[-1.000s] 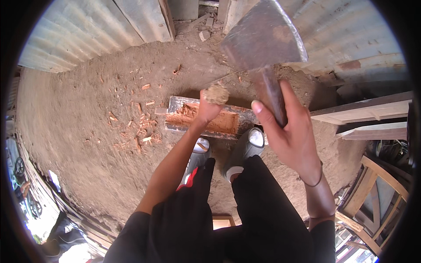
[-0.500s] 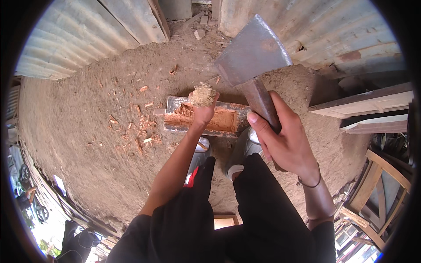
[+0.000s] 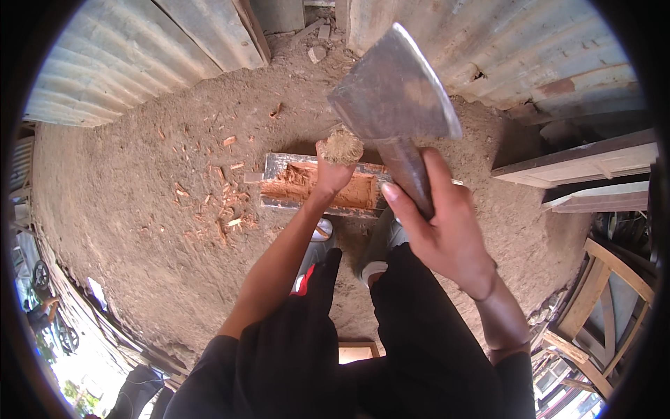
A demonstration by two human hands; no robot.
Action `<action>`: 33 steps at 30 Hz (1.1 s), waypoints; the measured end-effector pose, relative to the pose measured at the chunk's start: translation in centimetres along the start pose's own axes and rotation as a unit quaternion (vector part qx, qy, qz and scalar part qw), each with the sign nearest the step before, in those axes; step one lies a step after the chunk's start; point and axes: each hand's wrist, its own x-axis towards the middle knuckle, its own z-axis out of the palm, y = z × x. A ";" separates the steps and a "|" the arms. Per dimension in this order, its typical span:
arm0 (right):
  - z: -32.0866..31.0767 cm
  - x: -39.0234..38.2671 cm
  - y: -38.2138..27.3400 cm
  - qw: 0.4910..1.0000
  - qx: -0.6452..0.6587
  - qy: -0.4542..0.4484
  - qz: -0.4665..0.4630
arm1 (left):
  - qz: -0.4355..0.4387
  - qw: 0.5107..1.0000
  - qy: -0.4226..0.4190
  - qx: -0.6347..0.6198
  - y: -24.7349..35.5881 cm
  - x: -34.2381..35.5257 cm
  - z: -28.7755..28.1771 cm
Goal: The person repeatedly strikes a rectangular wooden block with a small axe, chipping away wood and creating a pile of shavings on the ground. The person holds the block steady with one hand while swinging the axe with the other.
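Note:
My left hand [image 3: 335, 176] is wrapped round a chisel [image 3: 343, 146]. Only its frayed, splayed wooden end shows above the fist; the blade is hidden. Beneath it lies a weathered wooden beam [image 3: 278, 165] with a long reddish hollow cut into its top. My right hand [image 3: 452, 227] grips the short handle of an axe [image 3: 394, 91]. The broad grey axe head is raised with its bright edge to the upper right, and its lower left part is close to the chisel's end. Whether the two touch I cannot tell.
Reddish wood chips [image 3: 225, 209] are scattered on the dirt floor left of the beam. My shoes [image 3: 322, 230] stand at its near side. Corrugated metal sheets [image 3: 502, 49] close off the far side. Wooden boards [image 3: 579, 160] and a wooden frame [image 3: 593, 300] are at the right.
The axe has moved a little left and down, closer to the chisel's end. My left hand with the chisel has shifted slightly right along the hollow.

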 end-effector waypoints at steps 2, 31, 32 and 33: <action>1.1 -0.2 1.4 0.999 -0.039 -0.027 0.006 | -0.021 0.998 -0.006 -0.053 0.3 0.3 0.3; -2.1 -1.6 2.2 0.977 0.059 -0.054 0.196 | -0.200 0.967 0.038 -0.151 -2.6 -0.9 -0.5; -2.1 -1.7 2.3 0.973 0.061 -0.059 0.213 | -0.184 0.975 0.021 -0.121 -2.4 -1.1 -0.3; -2.2 -1.7 2.3 0.969 0.063 -0.066 0.230 | -0.169 0.981 0.004 -0.091 -2.5 -1.6 -0.3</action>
